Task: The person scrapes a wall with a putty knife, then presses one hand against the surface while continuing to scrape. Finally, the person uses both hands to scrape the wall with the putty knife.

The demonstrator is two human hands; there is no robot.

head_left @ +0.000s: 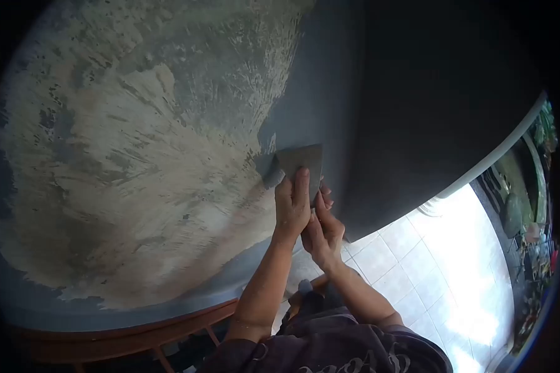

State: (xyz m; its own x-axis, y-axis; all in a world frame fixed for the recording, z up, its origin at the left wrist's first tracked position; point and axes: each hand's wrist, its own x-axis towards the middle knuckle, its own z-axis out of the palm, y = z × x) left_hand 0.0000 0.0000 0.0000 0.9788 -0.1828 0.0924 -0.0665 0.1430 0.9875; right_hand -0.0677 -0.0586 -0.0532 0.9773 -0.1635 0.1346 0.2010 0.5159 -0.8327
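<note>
L hand [292, 204] is holding a grey plate [306, 159], prob. a scraper, fingers together on its face, at the rough patch's [186, 168] edge on the wall [320, 81]. R hand [325, 233] is pinching the lower end, tho fingertips are partly hidden.

There are two hands [292, 204] [325, 238] and one flat sheet [309, 159].

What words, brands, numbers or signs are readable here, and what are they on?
Nothing here can be read with certainty.
Shirt: pale lettering across the front, bent by folds and cut off at the picture's bottom edge; unreadable.
Flat tool: no lettering visible on the side that shows.
Wall: patches and streaks, no words or signs.
Clutter at far right: too small and blurred to tell.
</note>
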